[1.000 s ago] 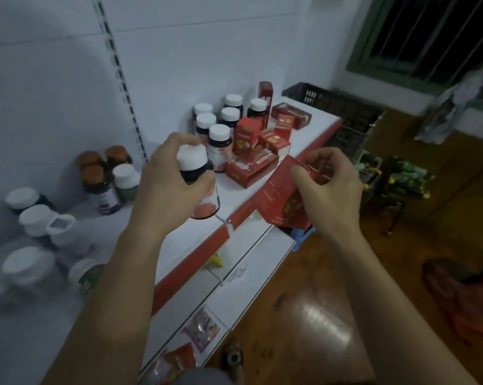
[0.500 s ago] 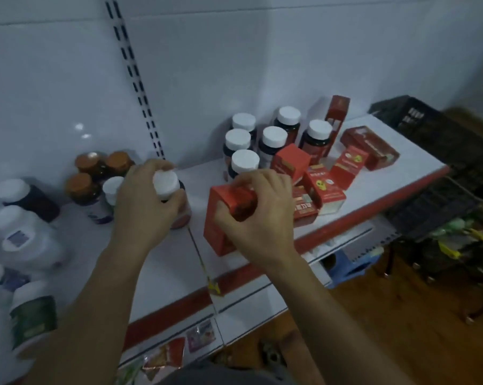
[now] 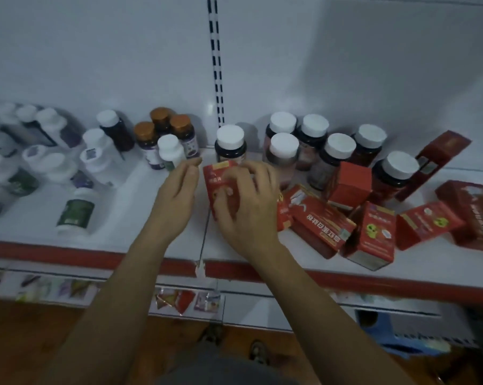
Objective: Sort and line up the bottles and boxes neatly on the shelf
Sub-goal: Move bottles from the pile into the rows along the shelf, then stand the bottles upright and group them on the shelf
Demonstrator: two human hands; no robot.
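My right hand grips a red box that stands on the white shelf, its fingers curled over the box's top and front. My left hand hovers just left of the box with straight fingers and holds nothing. Right behind the box stands a dark bottle with a white cap. Several more white-capped dark bottles cluster to the right. Red boxes lie jumbled at the right of the shelf.
Brown-capped bottles and white bottles crowd the shelf's left part, one white bottle with a green label near the front. The shelf has a red front edge. A slotted upright runs up the back wall. A lower shelf holds small packets.
My left hand has let go of the white-capped bottle, which now stands at the back. My right hand has set the red box upright in front of it. The view has swung right.
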